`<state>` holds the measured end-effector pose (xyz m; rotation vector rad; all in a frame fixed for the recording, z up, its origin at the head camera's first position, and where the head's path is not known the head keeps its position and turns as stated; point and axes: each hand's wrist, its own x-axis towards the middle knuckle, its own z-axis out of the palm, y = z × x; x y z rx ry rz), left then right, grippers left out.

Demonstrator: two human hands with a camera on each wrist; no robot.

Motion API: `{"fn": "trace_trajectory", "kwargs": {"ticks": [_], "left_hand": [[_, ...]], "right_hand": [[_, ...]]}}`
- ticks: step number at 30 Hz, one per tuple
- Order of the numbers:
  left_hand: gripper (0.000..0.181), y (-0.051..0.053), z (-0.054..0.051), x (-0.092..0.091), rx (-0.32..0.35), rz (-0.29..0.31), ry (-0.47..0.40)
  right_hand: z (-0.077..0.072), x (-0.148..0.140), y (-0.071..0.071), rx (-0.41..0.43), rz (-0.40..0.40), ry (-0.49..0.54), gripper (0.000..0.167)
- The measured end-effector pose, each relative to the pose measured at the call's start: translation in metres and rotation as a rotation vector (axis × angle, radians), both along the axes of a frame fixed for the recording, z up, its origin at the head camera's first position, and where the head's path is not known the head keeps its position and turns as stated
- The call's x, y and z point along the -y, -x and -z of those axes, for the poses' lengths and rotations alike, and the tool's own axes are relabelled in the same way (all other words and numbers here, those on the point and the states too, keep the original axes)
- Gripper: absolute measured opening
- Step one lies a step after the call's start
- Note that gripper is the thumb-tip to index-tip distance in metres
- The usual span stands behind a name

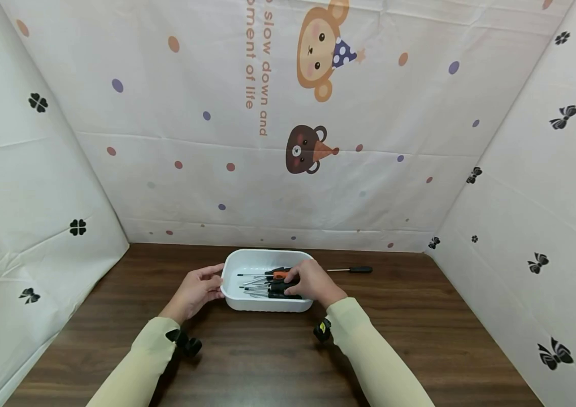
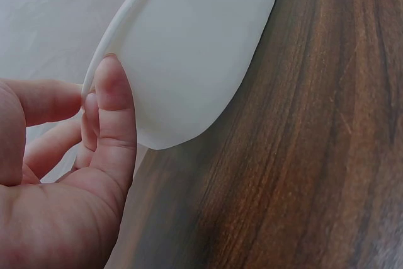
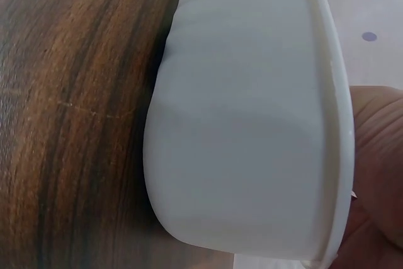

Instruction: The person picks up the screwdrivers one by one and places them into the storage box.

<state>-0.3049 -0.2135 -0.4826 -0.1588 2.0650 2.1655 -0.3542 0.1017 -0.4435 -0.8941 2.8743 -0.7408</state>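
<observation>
A white plastic tray (image 1: 267, 305) with rounded corners sits on the table in the head view. Inside lie several screwdrivers (image 1: 254, 282), one with an orange handle (image 1: 280, 276), the others black-handled. My left hand (image 1: 196, 294) pinches the tray's left end; in the left wrist view the thumb (image 2: 114, 102) lies against the outer wall near the rim. Reaching over the right end, my right hand (image 1: 310, 282) has its fingertips curled about a black screwdriver handle among the rest. The tray wall (image 3: 245, 130) hides those fingertips in the right wrist view.
Another black-handled screwdriver (image 1: 361, 269) lies on the wooden table (image 1: 257, 356), right of the tray and near the back wall. Printed cloth walls (image 1: 206, 181) enclose the table at the back and both sides.
</observation>
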Motion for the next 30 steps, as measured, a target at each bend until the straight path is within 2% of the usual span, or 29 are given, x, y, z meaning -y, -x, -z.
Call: {"fn": "trace_trajectory", "kwargs": {"ticks": [6,15,30], "left_hand": [[0.052,0.0003,-0.0010,0.0001,-0.006,0.005,-0.006],[0.053,-0.0003,-0.0042,-0.0003,-0.011,0.006,-0.008],[0.053,-0.0026,-0.0028,0.0004,-0.009,0.017,-0.013]], "right_hand": [[0.0008,0.0021,0.0022,0.057,0.038,0.005,0.017],[0.0008,0.0016,0.0057,-0.040,-0.018,-0.027,0.015],[-0.0027,-0.0014,0.0005,-0.022,-0.038,-0.047,0.020]]}}
